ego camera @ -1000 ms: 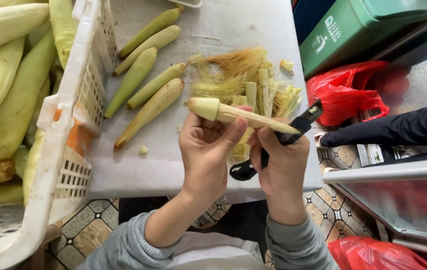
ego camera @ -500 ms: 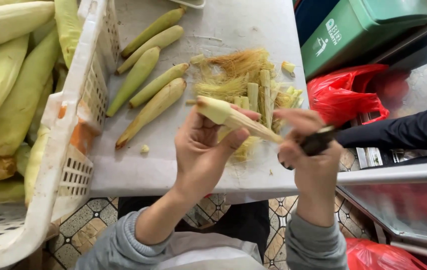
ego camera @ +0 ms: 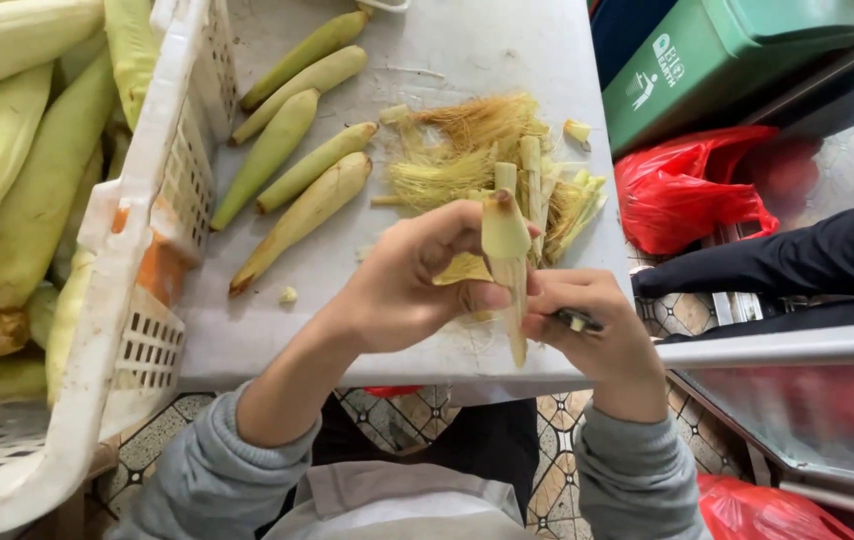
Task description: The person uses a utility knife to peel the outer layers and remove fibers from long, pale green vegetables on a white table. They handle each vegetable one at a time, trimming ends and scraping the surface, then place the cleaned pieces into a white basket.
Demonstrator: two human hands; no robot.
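1. White crate (ego camera: 162,150), left of the table: heaped with corn ears still in their pale green husks (ego camera: 42,170). Judged as the untreated stock; it is by far the larger share, so most of the work looks to be left.
2. White table (ego camera: 277,330): bears the output and the waste, side by side.
3. Row of five small ears (ego camera: 292,165) lying near the crate wall, slim and tapered, outer husk gone. Judged as the finished pieces.
4. Pile of silk and husk strips (ego camera: 477,160) in the middle of the table, just beyond the hands. Waste from the ears done so far.
5. Left hand (ego camera: 407,285): closed around the ear in work (ego camera: 505,250), thumb and fingers wrapped on its thick end. The ear is held above the near table edge, thick cut end pointing away, thin tip toward the body. A husk layer is partly off; this ear is mid-way.
6. Right hand (ego camera: 597,330): closed on a dark-handled tool (ego camera: 579,321), touching the ear's lower part. Blade hidden; cannot tell its kind.
7. Small scrap (ego camera: 289,295) on the table near the row.
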